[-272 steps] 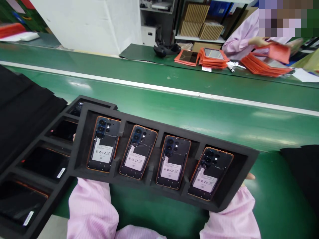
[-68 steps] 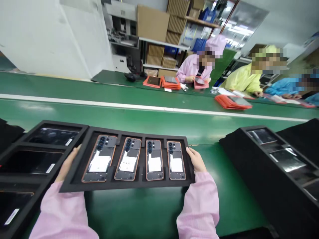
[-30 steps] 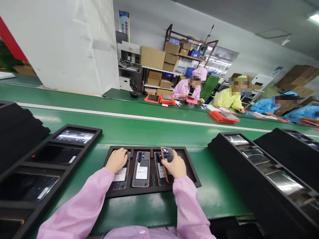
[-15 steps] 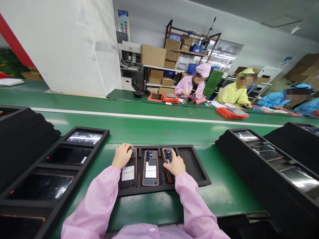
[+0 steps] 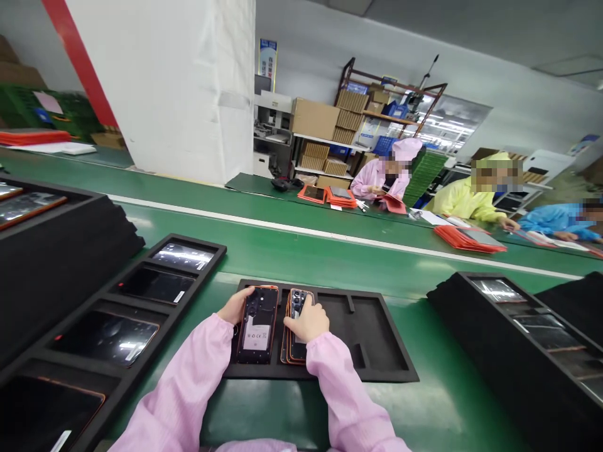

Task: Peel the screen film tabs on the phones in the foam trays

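Note:
A black foam tray (image 5: 382,314) lies in front of me on the green table. My left hand (image 5: 234,307) is closed around the upper left edge of a dark phone (image 5: 257,314) with an orange rim, its back with the white label facing up, over the tray's left end. My right hand (image 5: 309,321) grips another phone (image 5: 297,350), thumb on the left side and fingers across the camera end. This phone lies over or against a second orange-rimmed phone (image 5: 284,353), which is mostly covered in the tray's middle part.
On the left, a foam tray (image 5: 144,307) holds several phones, screens up, beside a tall tray stack (image 5: 70,251). More stacked trays (image 5: 509,351) stand at the right. Across the white-lined table, co-workers in pink, yellow and blue sit near orange stacks (image 5: 466,238).
My right hand has carried its phone left from the tray's right part, over the middle phone. My left hand has shifted its grip on the left phone's edge. The view has turned left.

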